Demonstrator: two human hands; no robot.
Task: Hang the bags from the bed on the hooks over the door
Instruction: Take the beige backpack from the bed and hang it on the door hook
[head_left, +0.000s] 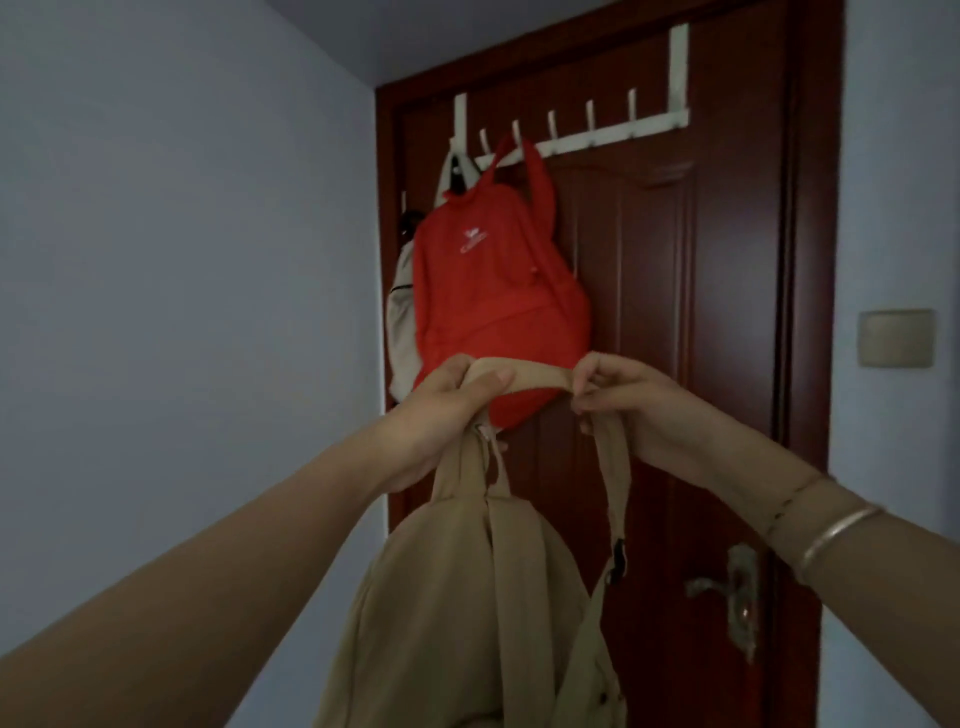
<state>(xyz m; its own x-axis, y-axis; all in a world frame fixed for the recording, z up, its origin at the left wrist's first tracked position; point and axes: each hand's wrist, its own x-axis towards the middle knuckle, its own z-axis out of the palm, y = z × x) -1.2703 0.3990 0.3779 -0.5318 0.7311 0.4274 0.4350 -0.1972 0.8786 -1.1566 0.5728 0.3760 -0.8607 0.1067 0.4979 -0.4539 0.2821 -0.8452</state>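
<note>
A white hook rack (613, 132) hangs over the top of the dark red door (727, 312). A red backpack (488, 291) hangs from one of its left hooks. Behind it, at the far left, hangs a pale grey bag (402, 322). Several hooks to the right carry nothing. I hold a beige backpack (467, 613) up in front of the door, below the red one. My left hand (447, 410) and my right hand (623, 400) both grip its top strap (535, 376) and stretch it flat between them.
The door handle (727, 587) sits low on the right. A light switch (896, 338) is on the right wall. A plain pale wall (182, 312) runs along the left, close to the door frame.
</note>
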